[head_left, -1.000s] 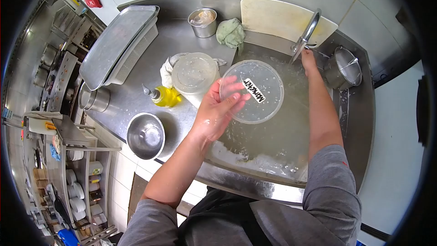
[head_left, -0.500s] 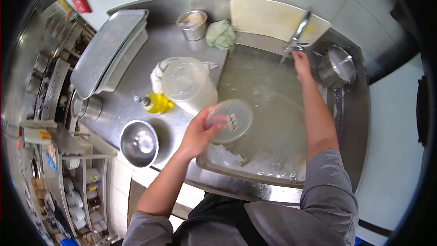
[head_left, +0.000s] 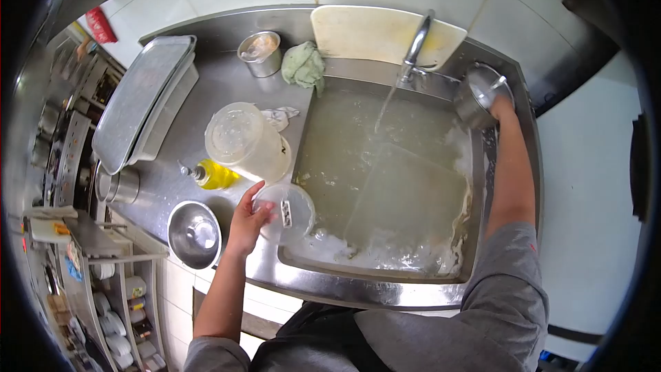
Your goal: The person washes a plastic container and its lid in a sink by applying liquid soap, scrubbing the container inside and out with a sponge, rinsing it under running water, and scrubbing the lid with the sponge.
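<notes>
My left hand (head_left: pixel 249 222) pinches a round clear plastic lid (head_left: pixel 297 215) with a small printed label, over the sink's left front corner. At the far right, my right hand (head_left: pixel 502 106) reaches into a steel pot (head_left: pixel 474 101) on the sink's ledge. Its fingers are hidden inside, beside a metal handle that sticks up. Water runs from the tap (head_left: pixel 417 45) into the sink (head_left: pixel 385 278), where a flat translucent sheet (head_left: pixel 406 196) lies under the cloudy water.
Left of the sink stand a white lidded bucket (head_left: pixel 265 158), a yellow soap bottle (head_left: pixel 217 175), a steel bowl (head_left: pixel 195 234), a steel tin (head_left: pixel 260 58), a green cloth (head_left: pixel 303 67) and covered trays (head_left: pixel 144 100). A cutting board (head_left: pixel 358 34) leans behind the sink.
My right hand has gone from the tap to the pot at the right, and a stream of water now falls from the tap. The lid stays in my left hand, tilted differently.
</notes>
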Tool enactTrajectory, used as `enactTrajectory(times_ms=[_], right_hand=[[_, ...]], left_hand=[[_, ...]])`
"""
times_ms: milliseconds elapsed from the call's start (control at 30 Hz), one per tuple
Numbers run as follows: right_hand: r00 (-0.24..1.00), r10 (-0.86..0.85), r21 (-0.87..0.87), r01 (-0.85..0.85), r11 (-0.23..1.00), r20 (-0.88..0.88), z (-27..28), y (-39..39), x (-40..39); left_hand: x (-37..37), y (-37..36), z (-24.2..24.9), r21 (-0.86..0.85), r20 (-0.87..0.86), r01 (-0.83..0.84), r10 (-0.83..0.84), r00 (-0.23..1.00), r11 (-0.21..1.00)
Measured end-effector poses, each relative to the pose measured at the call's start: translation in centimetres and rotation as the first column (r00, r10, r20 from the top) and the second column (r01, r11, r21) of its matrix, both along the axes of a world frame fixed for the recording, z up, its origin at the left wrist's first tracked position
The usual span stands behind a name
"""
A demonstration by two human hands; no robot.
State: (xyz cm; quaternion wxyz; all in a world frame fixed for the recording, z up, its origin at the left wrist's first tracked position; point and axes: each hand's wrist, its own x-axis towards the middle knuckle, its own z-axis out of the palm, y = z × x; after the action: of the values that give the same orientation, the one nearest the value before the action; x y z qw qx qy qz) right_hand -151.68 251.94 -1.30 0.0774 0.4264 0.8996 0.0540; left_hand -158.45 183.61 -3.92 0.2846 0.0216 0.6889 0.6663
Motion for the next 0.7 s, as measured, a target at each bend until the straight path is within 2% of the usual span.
enactTrajectory(times_ms=[33, 67, 100, 133, 167, 233, 300, 367, 400, 500, 567, 600, 667, 700], right_hand=[[0.986, 0.041, -0.036, -0.036, 0.999, 0.162, -0.8, 1.4, 0.2], [0.979, 0.054, -0.094, -0.037, 0.995, 0.194, -2.2, 2.7, -0.9], [0.965, 0.048, -0.136, -0.012, 0.991, 0.258, 0.2, -0.2, -1.4], [0.974, -0.012, -0.142, 0.045, 0.989, 0.226, -0.7, 0.1, -1.6], [0.976, -0.007, -0.210, 0.054, 0.976, 0.219, -1.3, 0.9, -1.6], [0.964, 0.019, -0.211, 0.039, 0.977, 0.266, -2.9, 2.8, -2.4], [0.947, 0.039, -0.191, 0.024, 0.981, 0.319, -4.0, 4.3, -3.4], [0.935, 0.050, -0.169, 0.011, 0.985, 0.352, -4.7, 5.4, -4.2], [0.930, 0.048, -0.155, 0.010, 0.988, 0.364, -5.1, 5.9, -4.2], [0.922, 0.079, -0.129, -0.032, 0.991, 0.378, -5.0, 7.6, -3.8], [0.934, 0.104, -0.103, -0.073, 0.992, 0.343, -5.0, 10.0, -2.6], [0.956, 0.119, -0.072, -0.103, 0.992, 0.267, -4.3, 10.9, -1.6], [0.990, 0.138, -0.002, -0.138, 0.990, -0.034, -1.1, 9.3, 1.1], [0.965, 0.155, 0.025, -0.153, 0.988, -0.211, 1.4, 6.6, 2.5]], left_hand=[[0.5, -1.2, -0.3, -0.004, -0.001, -0.030, 0.030, 1.000, 1.000], [0.9, -2.5, -0.5, -0.020, 0.044, -0.024, 0.025, 0.999, 1.000], [1.6, -3.6, -0.7, -0.040, 0.091, -0.022, 0.025, 0.995, 0.999], [2.4, -4.4, -0.8, -0.078, 0.084, -0.076, 0.083, 0.993, 0.994], [3.0, -5.1, -0.8, -0.098, 0.088, -0.109, 0.117, 0.989, 0.989], [4.4, -6.5, -0.5, -0.184, 0.139, -0.179, 0.206, 0.969, 0.966], [5.7, -8.2, -1.5, -0.172, 0.110, -0.197, 0.218, 0.970, 0.965], [6.5, -8.5, -1.3, -0.256, 0.058, -0.142, 0.162, 0.985, 0.956], [6.7, -8.5, -0.8, -0.366, 0.042, -0.095, 0.118, 0.992, 0.926], [6.5, -8.7, -1.2, -0.382, 0.006, -0.103, 0.114, 0.993, 0.918], [5.7, -8.2, -0.9, -0.382, -0.021, -0.162, 0.167, 0.986, 0.910], [5.2, -8.0, -1.2, -0.364, -0.049, -0.177, 0.171, 0.984, 0.914], [4.3, -6.9, -1.4, -0.351, -0.104, -0.176, 0.149, 0.983, 0.920], [3.9, -6.3, -1.2, -0.356, -0.130, -0.162, 0.123, 0.984, 0.920]])
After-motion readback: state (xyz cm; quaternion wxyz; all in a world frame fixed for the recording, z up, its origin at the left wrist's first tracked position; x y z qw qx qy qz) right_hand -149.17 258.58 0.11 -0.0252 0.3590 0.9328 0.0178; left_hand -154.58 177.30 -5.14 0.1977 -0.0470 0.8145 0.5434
